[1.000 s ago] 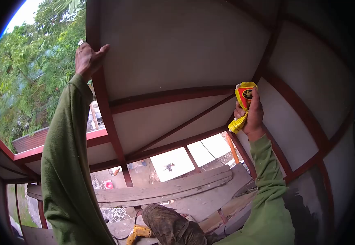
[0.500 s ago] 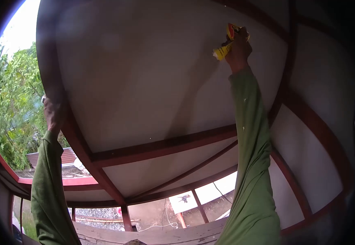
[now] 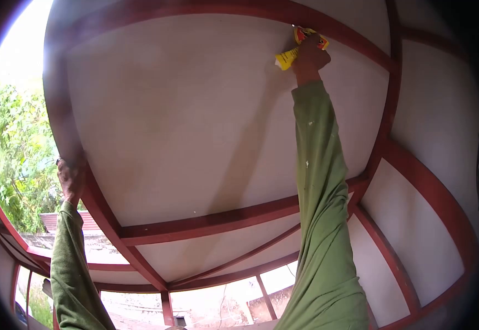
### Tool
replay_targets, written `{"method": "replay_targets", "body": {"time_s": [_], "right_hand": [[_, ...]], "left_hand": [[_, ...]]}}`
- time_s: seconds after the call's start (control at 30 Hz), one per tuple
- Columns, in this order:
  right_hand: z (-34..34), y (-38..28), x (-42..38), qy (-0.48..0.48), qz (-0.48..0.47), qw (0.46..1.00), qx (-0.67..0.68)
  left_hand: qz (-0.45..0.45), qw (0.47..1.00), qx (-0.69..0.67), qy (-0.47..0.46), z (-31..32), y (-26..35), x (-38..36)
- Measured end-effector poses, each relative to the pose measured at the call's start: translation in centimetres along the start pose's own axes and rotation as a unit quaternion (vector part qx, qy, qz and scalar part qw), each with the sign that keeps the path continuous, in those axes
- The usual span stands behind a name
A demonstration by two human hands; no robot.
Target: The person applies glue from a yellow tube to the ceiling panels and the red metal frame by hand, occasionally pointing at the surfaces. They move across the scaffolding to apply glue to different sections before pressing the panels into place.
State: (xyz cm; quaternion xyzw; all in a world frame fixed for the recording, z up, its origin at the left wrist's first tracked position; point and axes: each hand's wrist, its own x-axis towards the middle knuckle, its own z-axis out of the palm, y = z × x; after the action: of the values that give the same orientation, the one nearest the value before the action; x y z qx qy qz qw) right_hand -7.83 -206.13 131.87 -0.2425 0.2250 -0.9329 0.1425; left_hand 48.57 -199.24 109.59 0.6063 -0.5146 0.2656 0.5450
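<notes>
My right hand (image 3: 311,59) reaches up to the pale ceiling panel (image 3: 162,115), its fingers closed around a yellow and red printed packet (image 3: 287,58) with dark lettering. The packet's pale end points down to the left, while its red part lies close to the upper red beam (image 3: 355,39). What kind of packet it is, I cannot tell. On the left, my left hand (image 3: 71,179) is wrapped around the dark red side beam (image 3: 93,195) at the opening's edge. Green sleeves cover both arms, and the right arm casts a long shadow across the panel.
A lower red crossbeam (image 3: 212,221) runs below the panel, with more framed panels (image 3: 385,225) to the right. Leafy trees (image 3: 22,159) show through the left opening. Bright window openings (image 3: 217,302) line the bottom.
The view has tilted up, bringing the upper red beam into sight. My right hand has moved with the packet up and left, close to that beam. My left hand still grips the side beam.
</notes>
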Motion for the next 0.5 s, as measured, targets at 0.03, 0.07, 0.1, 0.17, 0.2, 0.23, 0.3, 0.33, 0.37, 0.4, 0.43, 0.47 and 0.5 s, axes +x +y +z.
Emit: {"method": "replay_targets", "body": {"time_s": [0.03,0.07,0.1,0.17,0.2,0.23,0.3,0.33,0.37,0.4,0.43,0.47,0.5], "right_hand": [[0.2,0.2,0.8,-0.011,-0.002,1.0,-0.022],[0.2,0.1,1.0,-0.02,-0.003,0.999,-0.046],[0.3,0.2,1.1,-0.021,-0.005,0.999,-0.047],[0.4,-0.1,0.5,-0.018,0.006,1.0,-0.007],[0.5,-0.2,0.1,-0.019,0.006,1.0,-0.007],[0.6,-0.4,-0.1,-0.006,0.019,1.0,0.017],[0.7,-0.8,-0.4,0.006,0.031,0.999,0.041],[0.7,-0.9,-0.4,0.01,0.022,1.0,0.013],[0.7,-0.8,-0.5,0.014,0.014,1.0,-0.016],[0.8,-0.7,-0.6,0.011,0.014,1.0,-0.017],[0.9,-0.7,-0.4,0.02,0.028,0.999,-0.003],[1.0,-0.7,-0.2,0.029,0.04,0.999,0.012],[1.1,-0.7,-0.1,0.027,0.038,0.999,0.01]], "left_hand": [[-0.025,0.999,-0.021,-0.009,-0.6,1.8,-0.1],[-0.028,0.999,-0.037,-0.001,-0.8,2.6,-0.3],[-0.029,0.999,-0.039,-0.001,-1.1,3.6,-0.5],[-0.039,0.998,-0.048,0.001,-1.8,4.9,-0.7],[-0.04,0.998,-0.048,0.001,-1.7,4.7,-0.7],[-0.022,0.998,-0.051,0.0,-1.7,4.6,-0.7],[-0.005,0.999,-0.054,0.0,-1.9,4.6,-0.7],[-0.025,0.998,-0.051,-0.012,-2.4,5.4,-0.7],[-0.046,0.997,-0.048,-0.024,-2.6,5.8,-0.8],[-0.048,0.997,-0.048,-0.024,-2.5,5.7,-0.8],[-0.043,0.997,-0.053,-0.025,-2.5,5.6,-0.8],[-0.037,0.997,-0.06,-0.026,-2.4,5.7,-0.7],[-0.039,0.997,-0.062,-0.026,-2.5,5.8,-0.8]]}}
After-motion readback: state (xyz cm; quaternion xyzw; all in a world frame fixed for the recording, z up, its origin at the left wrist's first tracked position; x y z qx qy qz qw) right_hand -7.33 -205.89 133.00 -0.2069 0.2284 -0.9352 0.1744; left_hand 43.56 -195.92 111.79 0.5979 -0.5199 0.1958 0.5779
